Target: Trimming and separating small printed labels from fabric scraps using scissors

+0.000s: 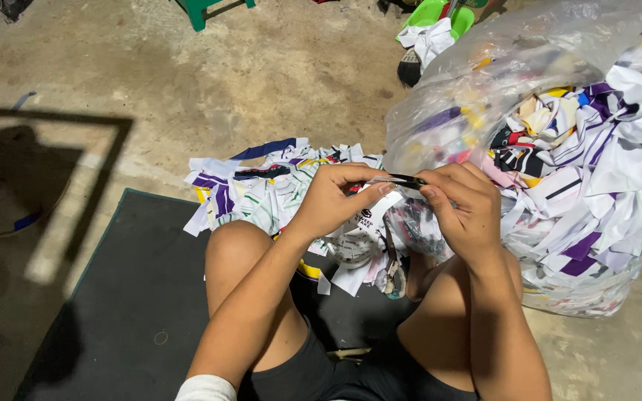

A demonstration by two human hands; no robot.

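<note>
Hands meet at chest height over your knees: your left hand (332, 200) and right hand (466, 204) each pinch one end of a narrow dark strip (403, 180), fingers closed on it, thumbs on top, so it is stretched flat between them and well above the floor. That two-ended pinch looks chosen to keep the strip taut and easy to inspect. You sit on a dark mat (135, 297) with knees apart, which leaves room for the pile of cloth scraps (261, 189) lying just ahead of your legs, within easy reach of either hand. A large clear bag (559, 148), stuffed with similar white, purple and yellow scraps, stands touching your right knee, mouth side near the right hand. Concrete floor (261, 67) beyond; a green stool leg (198, 11) well apart at the far edge.
</note>
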